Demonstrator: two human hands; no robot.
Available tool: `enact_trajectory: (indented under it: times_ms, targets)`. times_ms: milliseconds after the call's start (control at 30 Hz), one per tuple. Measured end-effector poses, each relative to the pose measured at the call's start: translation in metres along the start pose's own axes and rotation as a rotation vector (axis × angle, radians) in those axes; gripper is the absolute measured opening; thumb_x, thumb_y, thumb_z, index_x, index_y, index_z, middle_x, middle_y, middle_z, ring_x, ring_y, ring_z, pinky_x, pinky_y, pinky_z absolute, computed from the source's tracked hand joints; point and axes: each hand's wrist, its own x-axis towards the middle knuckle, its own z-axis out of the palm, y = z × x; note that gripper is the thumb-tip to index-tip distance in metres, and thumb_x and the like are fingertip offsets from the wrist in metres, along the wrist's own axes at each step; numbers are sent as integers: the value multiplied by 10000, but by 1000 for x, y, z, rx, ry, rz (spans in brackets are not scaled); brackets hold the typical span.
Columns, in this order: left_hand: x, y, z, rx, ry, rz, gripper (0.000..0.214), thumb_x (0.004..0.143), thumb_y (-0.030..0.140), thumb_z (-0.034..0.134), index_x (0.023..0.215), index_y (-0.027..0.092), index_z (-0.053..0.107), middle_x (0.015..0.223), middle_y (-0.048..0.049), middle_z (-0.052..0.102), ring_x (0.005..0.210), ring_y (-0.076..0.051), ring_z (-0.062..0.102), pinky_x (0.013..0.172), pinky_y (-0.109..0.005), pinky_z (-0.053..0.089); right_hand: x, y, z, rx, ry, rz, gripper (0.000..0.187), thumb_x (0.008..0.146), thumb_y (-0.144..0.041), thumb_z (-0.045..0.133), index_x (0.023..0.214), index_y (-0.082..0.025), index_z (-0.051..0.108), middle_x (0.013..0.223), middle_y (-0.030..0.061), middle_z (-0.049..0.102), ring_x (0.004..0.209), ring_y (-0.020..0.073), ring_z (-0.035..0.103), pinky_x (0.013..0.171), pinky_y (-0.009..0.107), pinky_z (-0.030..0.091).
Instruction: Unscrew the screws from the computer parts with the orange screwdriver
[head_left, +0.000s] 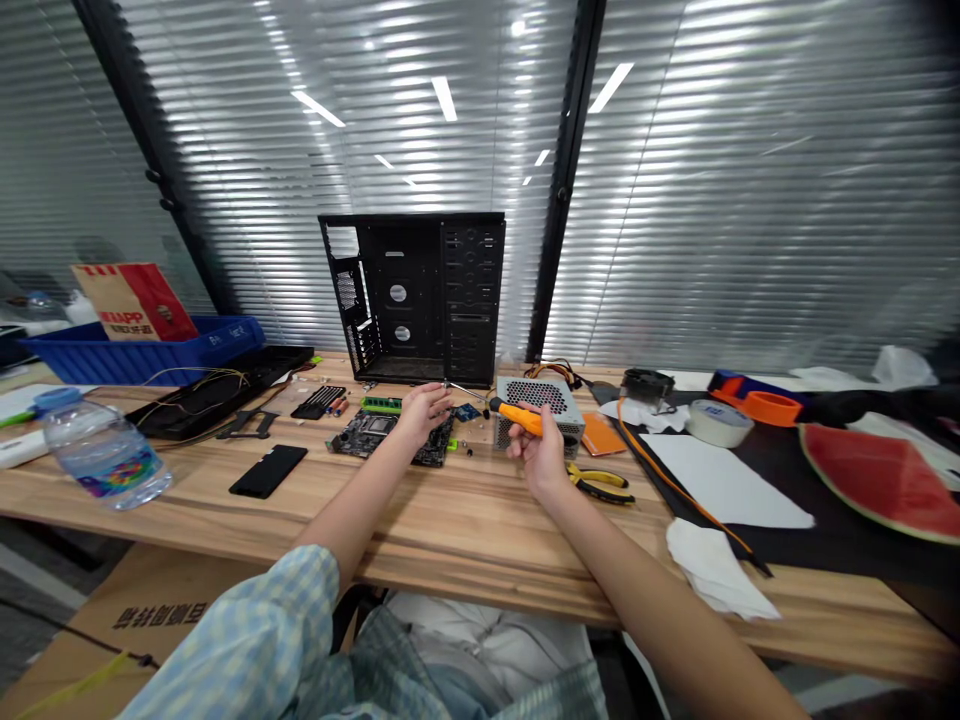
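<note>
My right hand (541, 455) is wrapped round the orange handle of a screwdriver (517, 413), its thin shaft pointing left. At the shaft's tip, the fingers of my left hand (426, 412) are drawn together; anything between them is too small to make out. Under my left hand lies a dark motherboard (360, 437) with a green memory stick (382, 404) along its far edge, partly hidden by my wrist. A grey power supply (551, 397) with a perforated top sits behind my right hand. Small dark bits lie between my hands.
An open black computer case (412, 300) stands at the back. Pliers (602, 482), an orange packet (602, 433) and a tape roll (718, 423) lie rightward. On the left are a phone (268, 471), a water bottle (105, 455) and a blue bin (150, 352).
</note>
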Motion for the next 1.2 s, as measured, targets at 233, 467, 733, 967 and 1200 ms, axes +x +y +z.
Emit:
enact_trajectory:
  times_ms: [233, 467, 733, 967, 1200]
  targets:
    - [2, -2, 0, -16, -15, 3, 339, 599, 168, 785, 900, 189, 631, 899, -56, 715, 721, -149, 678, 665, -282, 509, 0, -4, 1, 75, 57, 121, 561, 746, -698, 578, 985, -191, 608, 529, -47, 600, 342, 84, 412, 394, 234, 374]
    - [0, -2, 2, -15, -27, 11, 343, 581, 176, 804, 867, 193, 616, 837, -26, 691, 694, -136, 657, 670, -288, 505, 1, -6, -1, 138, 110, 201, 506, 816, -665, 511, 985, -199, 611, 524, -54, 581, 344, 82, 399, 404, 233, 366]
    - [0, -3, 2, 0, -44, 21, 358, 569, 209, 827, 855, 205, 612, 875, -29, 697, 708, -137, 652, 675, -283, 504, 2, -7, -1, 151, 138, 232, 502, 819, -674, 487, 972, -213, 618, 530, -56, 565, 349, 82, 388, 416, 239, 361]
    - [0, -3, 0, 12, -78, 19, 357, 579, 236, 822, 870, 210, 617, 938, -44, 710, 743, -146, 664, 675, -279, 502, 2, -7, -2, 129, 122, 217, 518, 805, -697, 480, 966, -220, 606, 528, -59, 559, 349, 89, 387, 418, 249, 360]
    - [4, -5, -3, 16, -89, 15, 357, 586, 240, 816, 882, 211, 620, 993, -59, 717, 755, -148, 667, 665, -276, 505, 1, -9, 0, 147, 135, 235, 504, 808, -682, 492, 965, -217, 602, 525, -59, 565, 349, 83, 389, 419, 240, 355]
